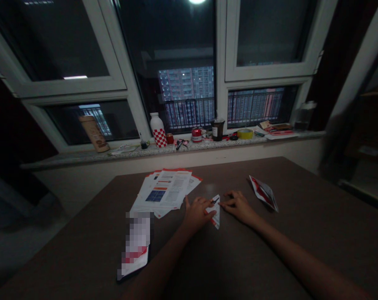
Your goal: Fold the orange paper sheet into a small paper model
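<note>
A small sheet of paper [218, 215], folded into a narrow pointed shape with white and orange-red parts, lies on the brown table in front of me. My left hand [197, 213] covers its left side, its thumb and fingers holding the paper against the tabletop. At the right edge of the fold, my right hand [239, 206] has thumb and index fingertips brought together on the paper. Part of the paper is hidden under the left fingers. Farther right stands another folded paper piece [264, 192], white and red, partly opened.
Printed sheets [166, 191] lie fanned at the table's back left. Nearer me is a blurred-out flat device [137, 246]. On the windowsill stand a checkered bottle [159, 131], a tan tumbler [94, 134], a red tin [196, 135], a dark cup [218, 130] and yellow tape [245, 133].
</note>
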`<state>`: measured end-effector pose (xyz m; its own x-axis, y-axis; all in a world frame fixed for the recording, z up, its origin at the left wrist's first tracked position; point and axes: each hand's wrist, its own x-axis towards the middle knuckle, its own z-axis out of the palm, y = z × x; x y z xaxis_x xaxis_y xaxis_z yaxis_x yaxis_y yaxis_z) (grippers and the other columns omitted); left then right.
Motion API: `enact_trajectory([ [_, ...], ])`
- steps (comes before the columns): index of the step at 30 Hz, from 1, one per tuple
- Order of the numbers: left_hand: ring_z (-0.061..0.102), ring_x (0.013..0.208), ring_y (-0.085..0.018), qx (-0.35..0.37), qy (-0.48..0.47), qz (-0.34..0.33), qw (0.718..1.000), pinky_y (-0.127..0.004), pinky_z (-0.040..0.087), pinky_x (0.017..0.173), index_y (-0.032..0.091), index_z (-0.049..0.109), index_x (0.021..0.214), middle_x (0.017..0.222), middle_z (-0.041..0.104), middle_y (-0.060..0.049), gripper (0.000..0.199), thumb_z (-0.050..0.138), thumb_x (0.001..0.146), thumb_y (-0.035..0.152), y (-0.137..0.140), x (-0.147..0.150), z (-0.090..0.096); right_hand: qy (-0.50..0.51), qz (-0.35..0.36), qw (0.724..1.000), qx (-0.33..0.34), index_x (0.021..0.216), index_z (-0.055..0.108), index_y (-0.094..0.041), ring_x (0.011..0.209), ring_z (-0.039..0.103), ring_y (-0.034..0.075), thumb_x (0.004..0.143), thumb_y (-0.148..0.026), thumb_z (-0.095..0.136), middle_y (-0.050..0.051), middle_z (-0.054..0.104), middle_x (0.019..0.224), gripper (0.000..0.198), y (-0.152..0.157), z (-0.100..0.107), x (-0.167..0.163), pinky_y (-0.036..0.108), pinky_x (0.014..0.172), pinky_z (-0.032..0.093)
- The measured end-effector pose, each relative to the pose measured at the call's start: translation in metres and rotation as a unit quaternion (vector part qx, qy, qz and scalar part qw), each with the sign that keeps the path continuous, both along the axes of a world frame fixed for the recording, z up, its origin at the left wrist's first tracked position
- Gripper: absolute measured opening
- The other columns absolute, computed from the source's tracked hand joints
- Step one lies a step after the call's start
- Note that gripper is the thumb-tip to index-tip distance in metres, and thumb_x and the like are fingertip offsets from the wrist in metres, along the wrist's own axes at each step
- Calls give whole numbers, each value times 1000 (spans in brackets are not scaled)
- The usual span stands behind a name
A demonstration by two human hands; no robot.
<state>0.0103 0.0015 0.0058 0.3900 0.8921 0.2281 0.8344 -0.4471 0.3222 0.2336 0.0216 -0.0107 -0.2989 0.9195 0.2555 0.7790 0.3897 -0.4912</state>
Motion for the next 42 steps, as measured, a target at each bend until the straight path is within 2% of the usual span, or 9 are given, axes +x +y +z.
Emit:
enact_trajectory([
  [11,42,131,-28,-9,6,-5,1000,-72,-5,108,37,61,118,129,61,1,32,59,88,46,0,-1,1,-40,-24,999,26,104,74,-37,118,46,25,92,-46,53,5,54,127,26,-1,5,-1,39,101,37],
  [16,42,130,-29,-11,15,-6,1000,-74,-2,107,36,61,118,129,61,1,31,57,89,47,1,-1,0,-66,-30,996,51,111,70,-40,122,44,26,94,-43,52,5,50,132,26,-5,7,-4,40,101,38],
  [23,43,129,-29,-4,23,0,1000,-74,-1,108,35,60,118,129,60,0,34,58,88,50,4,-1,-4,-132,-73,985,87,120,65,-43,121,43,28,95,-42,49,6,50,134,29,-8,9,-14,43,98,40],
  [30,44,128,-28,-5,27,3,1000,-73,1,108,34,61,116,129,60,-1,32,57,89,49,2,1,-1,-170,-108,975,91,125,61,-43,118,46,30,97,-45,42,8,51,132,34,-5,5,-20,45,95,40],
  [38,44,128,-28,2,34,8,999,-74,4,108,36,59,119,129,59,0,33,55,90,51,0,1,-1,-124,-95,985,73,134,53,-39,121,44,30,95,-42,46,9,46,138,40,1,1,-14,47,96,38],
  [42,45,127,-28,4,29,6,1000,-73,3,108,36,59,120,127,60,0,33,54,90,50,0,1,-2,-71,-35,993,88,118,66,-35,123,42,26,95,-37,48,6,48,135,29,2,1,-11,42,100,38],
])
